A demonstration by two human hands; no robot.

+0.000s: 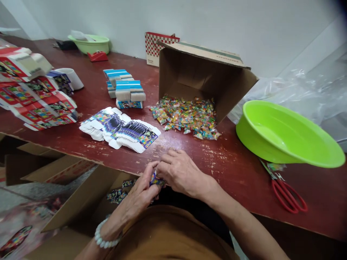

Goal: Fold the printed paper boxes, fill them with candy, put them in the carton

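Observation:
Between my two hands, at the table's front edge, is a small purple printed carton [155,180]. My left hand [141,189] has its fingers and thumb around the carton from the left. My right hand [180,171] bends its fingers over the carton's upper end, and its fingertips are partly hidden. Just beyond my hands lies a fanned stack of flat purple and white cartons [120,130]. To the right of that stack, small clear packets of colourful candy [187,113] spill from a tipped cardboard box [200,72].
A green basin [287,133] sits at the right, with red-handled scissors [288,195] beside it. Red cartons [40,97] and blue-white card stacks [127,88] stand left and back. Below the table edge, an open cardboard box [78,198] holds several small dark packs [118,195].

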